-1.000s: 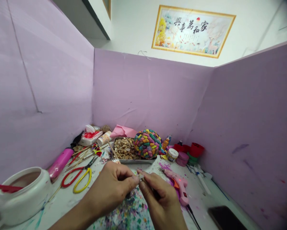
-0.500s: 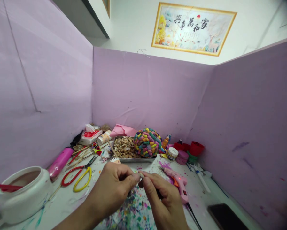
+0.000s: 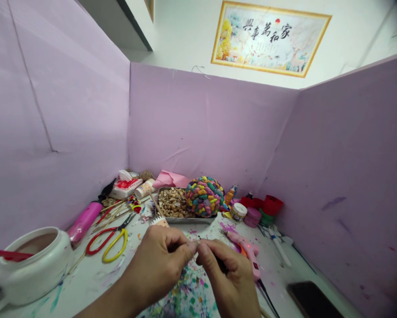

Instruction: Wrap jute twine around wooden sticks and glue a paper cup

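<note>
My left hand (image 3: 158, 260) and my right hand (image 3: 227, 274) meet fingertip to fingertip low in the middle of the view. Both are closed in a pinch on a tiny pale piece (image 3: 196, 243) that I cannot name. A dark thin stick seems to run under my right fingers. The hands hover above a paint-splattered patch (image 3: 185, 296) of the white table. A metal tray of shells (image 3: 173, 204) and a multicoloured ball (image 3: 205, 196) stand just beyond them.
A white pot (image 3: 32, 263) with a red spoon is at the left, beside a pink bottle (image 3: 84, 221) and red-and-yellow scissors (image 3: 108, 243). A pink glue gun (image 3: 246, 251) lies to the right; small paint jars (image 3: 251, 214) and a dark phone (image 3: 309, 300) are further right. Purple panels enclose the table.
My hands have drawn slightly closer together, and the pinched piece is more hidden between the fingertips. The view has shifted a little.
</note>
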`<action>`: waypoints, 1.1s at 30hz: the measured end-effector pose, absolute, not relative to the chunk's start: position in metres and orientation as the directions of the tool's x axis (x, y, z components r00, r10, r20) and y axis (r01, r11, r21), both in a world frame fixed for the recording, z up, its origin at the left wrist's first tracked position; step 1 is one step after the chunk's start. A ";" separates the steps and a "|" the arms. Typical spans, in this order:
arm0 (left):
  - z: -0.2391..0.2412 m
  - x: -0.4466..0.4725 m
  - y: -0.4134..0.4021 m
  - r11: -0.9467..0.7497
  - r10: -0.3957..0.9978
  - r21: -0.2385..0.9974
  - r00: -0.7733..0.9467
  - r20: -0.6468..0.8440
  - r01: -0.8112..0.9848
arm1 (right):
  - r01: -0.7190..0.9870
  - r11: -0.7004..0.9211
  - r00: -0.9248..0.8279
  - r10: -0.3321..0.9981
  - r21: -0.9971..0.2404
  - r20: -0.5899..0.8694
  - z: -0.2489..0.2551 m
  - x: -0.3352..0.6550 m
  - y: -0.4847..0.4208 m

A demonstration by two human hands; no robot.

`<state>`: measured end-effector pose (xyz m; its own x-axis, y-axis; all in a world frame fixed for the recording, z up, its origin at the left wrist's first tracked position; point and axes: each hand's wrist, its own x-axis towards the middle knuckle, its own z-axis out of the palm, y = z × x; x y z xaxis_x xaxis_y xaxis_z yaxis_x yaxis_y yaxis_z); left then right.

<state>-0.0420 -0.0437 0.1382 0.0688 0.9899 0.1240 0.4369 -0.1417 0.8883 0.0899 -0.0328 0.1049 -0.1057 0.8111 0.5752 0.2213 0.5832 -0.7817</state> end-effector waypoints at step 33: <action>0.135 -0.053 -0.056 -0.346 0.931 0.912 0.200 0.304 0.223 | 0.390 0.557 -0.320 0.829 -0.734 0.459 0.099 0.097 -0.026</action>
